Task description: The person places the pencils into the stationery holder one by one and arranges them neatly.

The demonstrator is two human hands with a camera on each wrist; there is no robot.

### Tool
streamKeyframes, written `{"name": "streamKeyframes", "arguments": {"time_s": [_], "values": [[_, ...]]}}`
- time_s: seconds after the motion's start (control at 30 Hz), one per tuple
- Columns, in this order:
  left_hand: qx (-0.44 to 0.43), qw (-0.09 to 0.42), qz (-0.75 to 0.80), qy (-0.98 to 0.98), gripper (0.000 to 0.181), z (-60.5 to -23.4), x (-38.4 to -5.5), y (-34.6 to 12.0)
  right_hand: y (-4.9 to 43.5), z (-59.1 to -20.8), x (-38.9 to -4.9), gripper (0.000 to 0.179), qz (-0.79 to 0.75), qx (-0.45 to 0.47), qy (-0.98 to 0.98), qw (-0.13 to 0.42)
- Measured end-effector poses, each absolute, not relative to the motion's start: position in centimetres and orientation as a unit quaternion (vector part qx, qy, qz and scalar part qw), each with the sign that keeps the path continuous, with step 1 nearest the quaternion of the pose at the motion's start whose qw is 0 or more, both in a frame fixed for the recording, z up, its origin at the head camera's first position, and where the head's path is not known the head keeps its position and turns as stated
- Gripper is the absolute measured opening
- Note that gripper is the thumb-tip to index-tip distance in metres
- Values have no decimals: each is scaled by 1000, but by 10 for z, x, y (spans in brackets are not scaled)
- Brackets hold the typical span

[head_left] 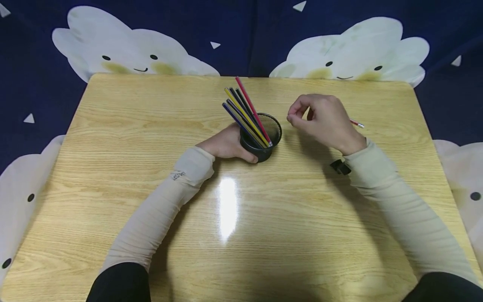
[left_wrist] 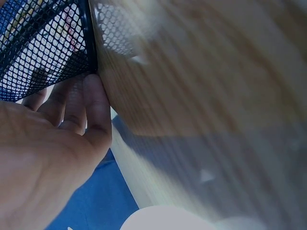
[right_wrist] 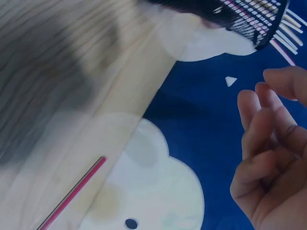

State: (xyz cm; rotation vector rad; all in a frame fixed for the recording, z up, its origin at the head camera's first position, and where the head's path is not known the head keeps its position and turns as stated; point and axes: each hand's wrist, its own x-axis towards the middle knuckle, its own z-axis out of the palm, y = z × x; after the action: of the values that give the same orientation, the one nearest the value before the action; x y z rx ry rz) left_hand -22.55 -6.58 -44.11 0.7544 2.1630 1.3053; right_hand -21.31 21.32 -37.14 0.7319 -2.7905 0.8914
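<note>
A black mesh pencil cup (head_left: 263, 155) stands near the middle of the table, several pencils (head_left: 245, 112) leaning out of it to the left, one of them red. My left hand (head_left: 226, 141) grips the cup from its left side, with the thumb in front. In the left wrist view, fingers (left_wrist: 98, 103) lie against the mesh near its base. To the right of the cup, my right hand (head_left: 324, 119) hovers with loosely bent fingers and nothing between them. A red pencil (right_wrist: 72, 192) lies on the table, partly hidden behind the right hand in the head view.
The wooden table (head_left: 113, 138) ends at a far edge just behind the cup. Beyond it hangs a dark blue cloth (head_left: 241, 25) with white clouds and triangles. A small black object (head_left: 341, 167) sits at the right cuff.
</note>
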Motion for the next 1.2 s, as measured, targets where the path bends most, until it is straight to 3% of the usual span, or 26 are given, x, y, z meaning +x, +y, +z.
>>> {"name": "streamKeyframes", "arguments": {"time_s": [0.47, 0.97, 1.2], "values": [[277, 247, 470, 801, 69, -442, -226, -65, 250, -389, -226, 6, 256, 198, -943, 71], [276, 249, 469, 801, 66, -441, -225, -66, 295, -413, -254, 30, 166, 109, -980, -13], [275, 248, 471, 800, 68, -441, -226, -66, 304, -421, -261, 31, 129, 109, -985, -25]]}}
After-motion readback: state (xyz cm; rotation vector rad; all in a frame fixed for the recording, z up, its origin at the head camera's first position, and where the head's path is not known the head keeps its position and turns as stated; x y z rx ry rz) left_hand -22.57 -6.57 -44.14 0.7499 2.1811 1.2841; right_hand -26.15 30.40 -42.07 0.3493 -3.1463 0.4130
